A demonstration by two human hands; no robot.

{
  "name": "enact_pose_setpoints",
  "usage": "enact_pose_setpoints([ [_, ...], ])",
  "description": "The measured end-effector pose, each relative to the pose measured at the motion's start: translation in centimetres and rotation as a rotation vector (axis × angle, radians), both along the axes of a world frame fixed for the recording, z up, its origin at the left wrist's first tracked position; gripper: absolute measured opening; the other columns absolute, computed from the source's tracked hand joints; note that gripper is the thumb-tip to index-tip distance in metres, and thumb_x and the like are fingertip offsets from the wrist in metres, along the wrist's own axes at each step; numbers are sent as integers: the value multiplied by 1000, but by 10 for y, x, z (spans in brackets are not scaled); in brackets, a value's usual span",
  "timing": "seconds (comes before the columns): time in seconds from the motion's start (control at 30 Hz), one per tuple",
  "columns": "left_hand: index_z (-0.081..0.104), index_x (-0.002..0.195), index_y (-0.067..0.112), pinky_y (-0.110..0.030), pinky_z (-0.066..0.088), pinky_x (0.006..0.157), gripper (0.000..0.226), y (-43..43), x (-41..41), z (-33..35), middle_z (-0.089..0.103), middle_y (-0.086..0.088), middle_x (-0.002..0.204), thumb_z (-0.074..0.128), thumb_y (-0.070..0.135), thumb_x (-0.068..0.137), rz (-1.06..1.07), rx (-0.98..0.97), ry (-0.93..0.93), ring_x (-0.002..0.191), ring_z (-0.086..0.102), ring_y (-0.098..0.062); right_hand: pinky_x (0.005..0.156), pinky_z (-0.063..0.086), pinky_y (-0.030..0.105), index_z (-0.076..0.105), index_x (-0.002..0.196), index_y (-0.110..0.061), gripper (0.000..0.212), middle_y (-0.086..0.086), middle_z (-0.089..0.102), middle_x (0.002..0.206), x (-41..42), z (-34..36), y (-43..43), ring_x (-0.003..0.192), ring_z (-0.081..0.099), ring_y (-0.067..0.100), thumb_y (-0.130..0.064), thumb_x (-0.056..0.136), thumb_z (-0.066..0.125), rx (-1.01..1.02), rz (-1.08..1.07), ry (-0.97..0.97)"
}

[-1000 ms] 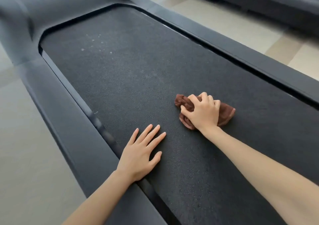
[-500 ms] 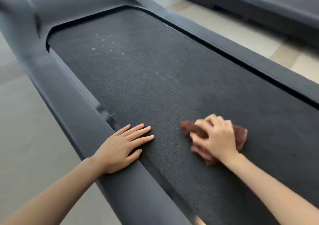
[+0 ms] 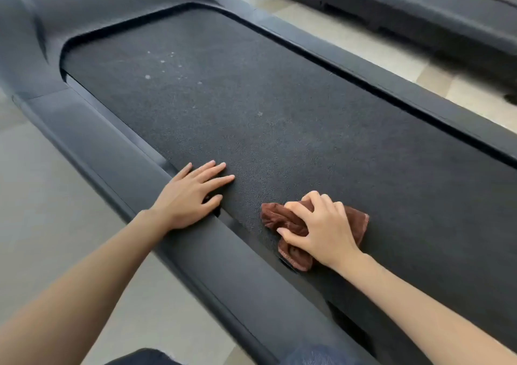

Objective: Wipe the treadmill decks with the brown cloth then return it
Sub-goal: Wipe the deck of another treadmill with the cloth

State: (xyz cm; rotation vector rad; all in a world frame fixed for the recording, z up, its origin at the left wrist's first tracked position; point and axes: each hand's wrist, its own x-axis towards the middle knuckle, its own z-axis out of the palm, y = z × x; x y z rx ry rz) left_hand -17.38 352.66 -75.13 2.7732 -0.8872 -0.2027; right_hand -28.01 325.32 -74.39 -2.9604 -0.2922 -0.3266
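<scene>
A dark treadmill deck (image 3: 279,107) runs from upper left to lower right, with pale specks on its far part. My right hand (image 3: 321,230) presses a crumpled brown cloth (image 3: 282,220) onto the belt close to its near-left edge, fingers curled into the fabric. My left hand (image 3: 190,197) lies flat with fingers spread, its palm on the grey side rail (image 3: 117,152) and its fingertips on the belt, a short way left of the cloth.
The far side rail (image 3: 391,85) borders the belt on the right. A second treadmill (image 3: 419,3) stands beyond a strip of pale tiled floor (image 3: 349,40). More floor lies to the left. My knees in blue jeans (image 3: 313,356) show at the bottom edge.
My right hand has dragged the cloth toward me and to the left, nearer the belt's left edge. My left hand has slid partly off the belt onto the side rail.
</scene>
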Motion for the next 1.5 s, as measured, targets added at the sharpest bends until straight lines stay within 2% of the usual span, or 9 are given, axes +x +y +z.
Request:
enact_pose_setpoints([
  [0.1, 16, 143, 48, -40, 1, 118, 49, 23, 23, 0, 8, 18, 155, 34, 41, 97, 34, 49, 15, 143, -1, -3, 70, 42, 40, 67, 105, -25, 45, 8, 56, 95, 15, 1, -42, 86, 55, 30, -59, 77, 58, -59, -155, -24],
  [0.23, 24, 142, 46, -39, 2, 118, 47, 25, 28, 0, 13, 18, 155, 34, 40, 97, 40, -21, 3, 143, 3, -3, 92, 35, 50, 53, 121, -25, 50, 14, 47, 122, 64, 3, -55, 111, 44, 37, -61, 86, 47, 109, -892, 95],
  [0.3, 26, 143, 42, -37, 1, 118, 47, 25, 27, -2, 14, 16, 155, 35, 39, 97, 64, -60, 5, 143, 4, -3, 96, 32, 53, 46, 126, -23, 55, 15, 39, 131, 78, 4, -25, 116, 38, 38, -62, 87, 42, 136, -995, 134],
  [0.6, 26, 146, 31, -32, 0, 117, 53, 28, 33, -4, 15, 8, 156, 38, 39, 95, 139, -104, -26, 144, 5, -7, 66, 40, 35, 62, 108, -31, 54, 2, 52, 95, 41, 5, 61, 83, 53, 25, -68, 72, 47, -29, 29, 49],
  [0.73, 17, 148, 34, -31, -5, 116, 57, 27, 32, -6, 7, 12, 157, 35, 43, 94, 142, -62, -46, 143, -2, -5, 71, 40, 34, 65, 107, -29, 46, 2, 51, 93, 92, 2, 2, 88, 53, 24, -60, 73, 64, -6, -142, 35],
  [1.0, 4, 144, 47, -33, -8, 115, 53, 56, 60, -8, -6, 20, 153, 19, 50, 94, 85, 12, -62, 143, -9, -5, 92, 34, 45, 55, 117, -22, 50, 13, 45, 120, 224, -5, -3, 110, 45, 36, -58, 83, 52, 114, -861, 13],
  [1.23, 6, 146, 42, -32, -4, 118, 62, 65, 106, 0, -1, 16, 156, 3, 54, 85, 146, 62, -23, 144, -6, -7, 81, 39, 36, 58, 113, -25, 46, 7, 50, 108, 211, 0, 79, 96, 50, 28, -58, 81, 54, 49, -324, 17],
  [1.4, 4, 145, 41, -27, -7, 116, 50, 88, 127, 2, -4, 16, 154, 19, 44, 97, 80, 69, -32, 143, -8, -5, 64, 43, 35, 62, 103, -26, 44, 5, 53, 95, 192, -1, 99, 82, 53, 24, -59, 75, 52, -6, 224, -70],
  [1.5, 2, 143, 43, -26, -8, 115, 56, 104, 137, 7, -7, 19, 153, 1, 50, 88, -1, 123, -4, 142, -11, -4, 71, 42, 39, 65, 107, -22, 45, 9, 54, 100, 227, 2, 50, 90, 53, 30, -55, 77, 62, -22, 58, -76],
])
